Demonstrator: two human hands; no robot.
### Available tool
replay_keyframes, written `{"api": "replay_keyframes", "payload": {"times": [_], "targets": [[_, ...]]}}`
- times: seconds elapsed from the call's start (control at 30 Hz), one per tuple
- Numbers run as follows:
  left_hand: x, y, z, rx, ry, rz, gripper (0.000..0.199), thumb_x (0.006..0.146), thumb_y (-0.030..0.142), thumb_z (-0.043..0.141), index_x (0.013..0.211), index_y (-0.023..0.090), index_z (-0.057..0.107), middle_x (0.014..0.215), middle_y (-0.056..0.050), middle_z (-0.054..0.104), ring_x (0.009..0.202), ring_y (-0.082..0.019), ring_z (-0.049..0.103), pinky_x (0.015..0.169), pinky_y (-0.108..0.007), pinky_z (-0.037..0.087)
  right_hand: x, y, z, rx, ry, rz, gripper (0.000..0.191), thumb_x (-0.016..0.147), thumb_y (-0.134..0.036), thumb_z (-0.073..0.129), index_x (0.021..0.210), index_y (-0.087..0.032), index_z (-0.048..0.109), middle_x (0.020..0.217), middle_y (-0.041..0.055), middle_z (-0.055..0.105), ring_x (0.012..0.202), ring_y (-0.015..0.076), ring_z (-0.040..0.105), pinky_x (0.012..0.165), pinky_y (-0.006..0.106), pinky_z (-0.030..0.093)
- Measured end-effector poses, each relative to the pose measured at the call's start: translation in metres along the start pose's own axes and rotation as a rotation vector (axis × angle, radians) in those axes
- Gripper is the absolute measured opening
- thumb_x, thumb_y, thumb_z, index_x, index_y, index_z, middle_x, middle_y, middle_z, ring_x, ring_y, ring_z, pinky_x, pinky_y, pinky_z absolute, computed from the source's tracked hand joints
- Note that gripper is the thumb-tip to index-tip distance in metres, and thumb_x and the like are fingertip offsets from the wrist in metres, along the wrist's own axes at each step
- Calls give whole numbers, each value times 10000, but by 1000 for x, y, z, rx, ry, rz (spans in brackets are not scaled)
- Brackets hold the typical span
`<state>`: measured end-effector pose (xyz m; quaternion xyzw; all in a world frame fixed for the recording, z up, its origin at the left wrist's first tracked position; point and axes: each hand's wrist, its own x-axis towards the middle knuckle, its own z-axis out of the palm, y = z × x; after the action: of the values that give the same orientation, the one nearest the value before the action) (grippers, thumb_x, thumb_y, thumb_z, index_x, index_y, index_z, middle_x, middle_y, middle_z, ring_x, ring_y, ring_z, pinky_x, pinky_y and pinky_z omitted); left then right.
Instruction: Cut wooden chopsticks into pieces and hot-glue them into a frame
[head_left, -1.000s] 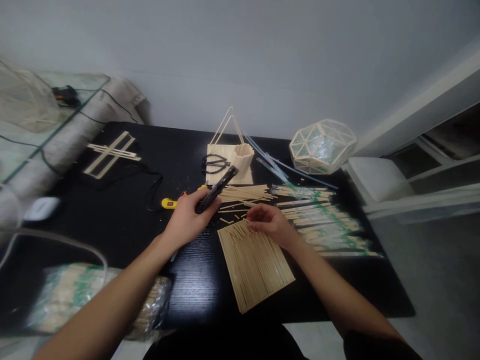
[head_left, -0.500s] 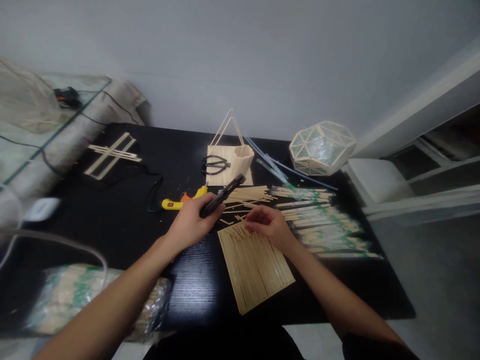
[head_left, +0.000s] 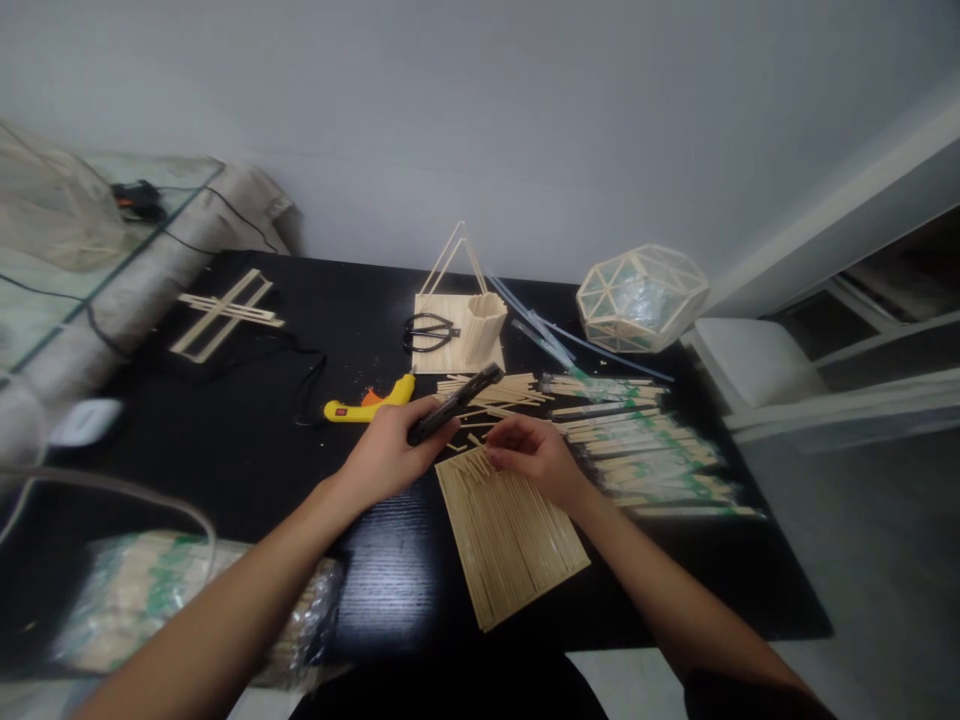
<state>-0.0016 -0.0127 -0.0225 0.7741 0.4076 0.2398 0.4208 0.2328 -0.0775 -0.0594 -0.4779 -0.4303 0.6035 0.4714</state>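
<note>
A long, narrow black tool (head_left: 455,403) is gripped in my left hand (head_left: 394,445), its far end tilted up and to the right. My right hand (head_left: 536,462) is closed in a pinch above the top edge of a square panel of wooden sticks (head_left: 517,540). Whatever its fingertips hold is too small and hidden to make out. Short cut stick pieces (head_left: 471,466) lie on the panel's upper left, beside those fingers. Just beyond both hands are loose wooden sticks (head_left: 517,388). A yellow glue gun (head_left: 369,405) rests left of the black tool.
Behind stand a stick-built base with a cup (head_left: 484,325) and black-handled scissors (head_left: 431,332). Bundled sticks (head_left: 652,450), glue sticks (head_left: 551,340) and a faceted stick frame (head_left: 643,298) are at right. At left lie a stick cross (head_left: 227,314) and a plastic-wrapped pack (head_left: 142,595).
My left hand has shifted slightly right and down with the black tool, bringing it closer to my right hand. The right hand stays over the panel's top edge, almost unmoved.
</note>
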Motion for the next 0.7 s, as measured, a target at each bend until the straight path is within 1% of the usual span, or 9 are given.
{"api": "replay_keyframes", "payload": {"times": [0.13,0.33,0.5,0.7], "targets": [[-1,2,1,-21,-67,1,312,987,448,605,844,174,649,718,19,591,675,-136,510,631,-278,376,1,6,2,0,-11,-3,323,680,-359,980,864,-204,764,779,-5,760,635,124,675,641,274,570],[-2,8,2,-7,-130,11,309,968,417,604,774,177,600,661,41,504,631,-118,456,595,-270,343,1,11,2,4,-20,1,328,684,-389,974,846,-203,758,763,-5,759,614,130,678,626,286,572],[-2,8,4,-12,-151,29,293,962,382,599,750,187,547,663,42,497,630,-118,455,591,-269,341,0,11,4,1,6,5,324,679,-384,978,829,-204,753,741,-6,757,611,135,690,613,282,569],[-1,3,5,-10,-153,17,243,966,359,593,799,182,599,689,28,560,652,-129,486,614,-274,368,1,8,5,79,-13,-3,328,679,-388,981,821,-197,755,674,-17,732,576,133,665,607,287,575]]}}
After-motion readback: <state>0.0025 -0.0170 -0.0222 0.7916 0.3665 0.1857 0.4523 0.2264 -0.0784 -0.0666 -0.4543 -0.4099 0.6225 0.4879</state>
